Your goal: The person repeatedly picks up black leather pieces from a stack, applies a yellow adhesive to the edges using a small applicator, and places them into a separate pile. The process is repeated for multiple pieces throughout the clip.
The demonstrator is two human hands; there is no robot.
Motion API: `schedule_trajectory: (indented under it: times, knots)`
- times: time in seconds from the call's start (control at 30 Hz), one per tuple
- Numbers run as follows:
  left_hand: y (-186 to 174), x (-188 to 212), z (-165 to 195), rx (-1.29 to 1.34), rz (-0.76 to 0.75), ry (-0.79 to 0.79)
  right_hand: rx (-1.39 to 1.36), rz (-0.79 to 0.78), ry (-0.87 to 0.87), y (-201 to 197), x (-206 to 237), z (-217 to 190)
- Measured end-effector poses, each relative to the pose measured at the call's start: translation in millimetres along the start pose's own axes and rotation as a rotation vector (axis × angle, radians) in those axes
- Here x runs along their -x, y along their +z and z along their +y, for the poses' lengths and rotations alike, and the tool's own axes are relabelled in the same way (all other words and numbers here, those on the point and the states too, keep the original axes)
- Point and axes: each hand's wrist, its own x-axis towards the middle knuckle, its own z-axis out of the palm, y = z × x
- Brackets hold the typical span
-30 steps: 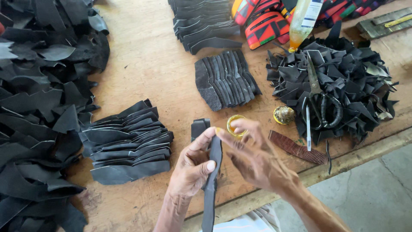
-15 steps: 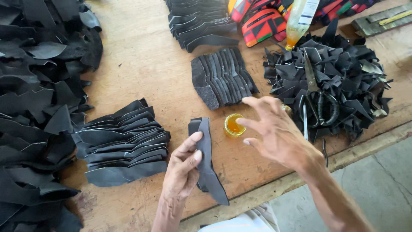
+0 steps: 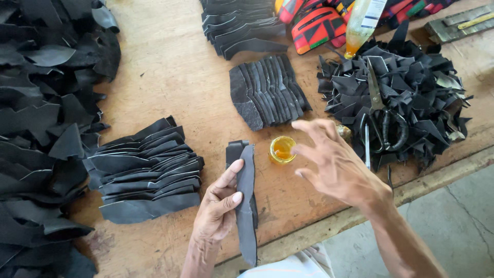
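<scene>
- The left hand presses a long black leather strip flat against the wooden surface; thumb and forefinger lie along the strip's left edge, so the hand is closed on it from one side.
- The strip lies lengthwise toward the person, its near end reaching the surface's front edge, on top of another dark piece.
- The right hand hovers above the surface with fingers spread and slightly curled, holding nothing.
- A small round pot of yellow glue stands just beside the right hand's fingertips, between the strip and that hand.
- Left of the strip sits a fanned stack of black cut pieces.
- Beyond the pot lies a smaller fanned stack.
- At the right, a heap of black scraps carries a pair of scissors.
- A tilted plastic bottle with yellow liquid lies at the top, next to red patterned items.
- A large pile of black offcuts covers the far left.
</scene>
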Motion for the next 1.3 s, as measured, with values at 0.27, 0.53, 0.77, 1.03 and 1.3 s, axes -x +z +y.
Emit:
schedule_trajectory:
  times: [0.27,0.53,0.77,1.03,1.3]
  knots:
    - [2,4,-4,0.18,-0.161,-0.059,-0.514,0.387,0.086,-20,33,-26]
    - [15,1,-3,0.106,-0.145,-0.072,-0.74,0.091,-0.112,16,13,-27]
    - [16,-2,-3,0.14,-0.17,-0.054,-0.653,0.07,-0.111,12,18,-31]
    - [36,-11,-3,0.189,-0.079,-0.002,-0.281,0.162,-0.241,30,29,-34]
    - [36,-12,-3,0.153,-0.077,0.049,0.079,0.311,-0.305,54,41,-25]
